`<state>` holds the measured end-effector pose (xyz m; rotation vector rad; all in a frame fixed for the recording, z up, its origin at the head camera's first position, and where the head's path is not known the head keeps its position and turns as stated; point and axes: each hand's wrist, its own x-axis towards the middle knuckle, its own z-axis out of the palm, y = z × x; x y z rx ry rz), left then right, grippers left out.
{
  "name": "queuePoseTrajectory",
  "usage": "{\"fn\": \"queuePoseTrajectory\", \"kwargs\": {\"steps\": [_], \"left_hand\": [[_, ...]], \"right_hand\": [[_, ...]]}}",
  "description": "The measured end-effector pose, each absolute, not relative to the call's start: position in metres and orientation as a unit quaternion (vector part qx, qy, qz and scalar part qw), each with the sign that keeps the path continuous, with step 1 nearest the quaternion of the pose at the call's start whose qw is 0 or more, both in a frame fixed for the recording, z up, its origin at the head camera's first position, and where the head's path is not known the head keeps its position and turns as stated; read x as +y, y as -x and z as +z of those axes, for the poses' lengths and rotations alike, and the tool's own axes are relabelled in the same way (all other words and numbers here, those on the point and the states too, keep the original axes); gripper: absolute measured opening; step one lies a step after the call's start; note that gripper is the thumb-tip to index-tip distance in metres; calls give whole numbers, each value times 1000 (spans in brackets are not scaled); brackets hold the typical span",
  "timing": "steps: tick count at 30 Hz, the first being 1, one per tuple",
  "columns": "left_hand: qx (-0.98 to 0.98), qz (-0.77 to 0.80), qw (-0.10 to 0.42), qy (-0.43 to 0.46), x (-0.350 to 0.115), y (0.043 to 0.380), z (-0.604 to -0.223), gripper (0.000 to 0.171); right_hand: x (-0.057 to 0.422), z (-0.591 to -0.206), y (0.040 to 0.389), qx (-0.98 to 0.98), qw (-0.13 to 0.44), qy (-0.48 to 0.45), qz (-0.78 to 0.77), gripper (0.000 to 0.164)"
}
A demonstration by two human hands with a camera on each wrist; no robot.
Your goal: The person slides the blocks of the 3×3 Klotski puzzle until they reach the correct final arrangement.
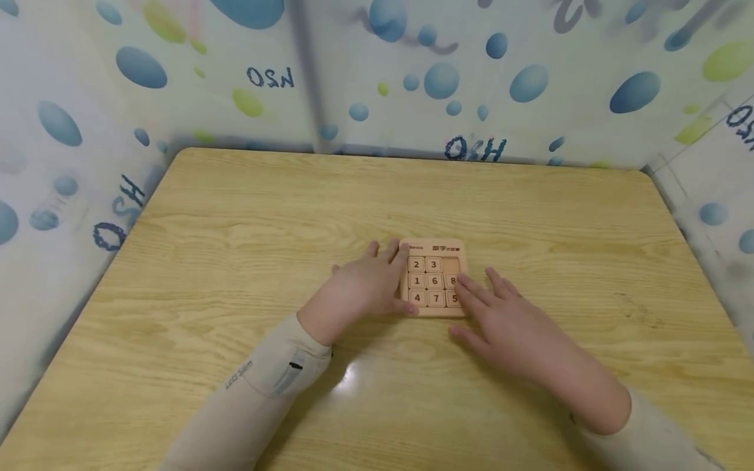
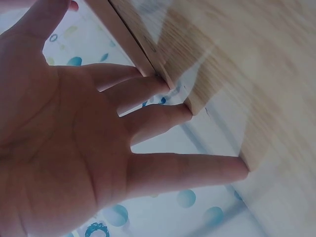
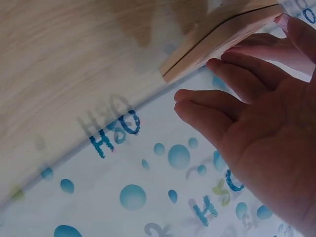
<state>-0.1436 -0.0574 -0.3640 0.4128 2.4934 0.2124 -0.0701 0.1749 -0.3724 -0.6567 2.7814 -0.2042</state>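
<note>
A wooden sliding number puzzle [image 1: 436, 313] lies flat on the table, printed lettering along its far rim. Its top row shows 2, 3 and an empty slot [image 1: 451, 265] at the far right; below come 1, 6, 8 and then 4, 7, 5. My left hand [image 1: 368, 281] rests at the puzzle's left side, thumb by the near corner and index finger by the far one. Its other fingers spread straight onto the table in the left wrist view. From the right, my right hand [image 1: 512, 333] reaches with extended fingers, fingertips at the right edge beside the 8 tile [image 1: 452, 281].
The wood-grain table [image 1: 247, 229] extends around the puzzle on all sides. Behind it and at both sides hangs a white sheet [image 1: 353, 78] printed with blue and green bubbles and H2O lettering. Pale sleeves [image 1: 253, 399] cover both forearms.
</note>
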Motion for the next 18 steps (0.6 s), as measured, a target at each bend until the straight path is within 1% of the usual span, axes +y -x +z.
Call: {"fn": "queuePoseTrajectory", "kwargs": {"steps": [10,18], "left_hand": [[938,80,301,-154,-57,143,-367,118],[937,74,300,-164,-58,145,-368,118]], "right_hand": [[157,-369,71,954,137,258,-67,70],[151,-371,71,954,154,251,-59,73]]}}
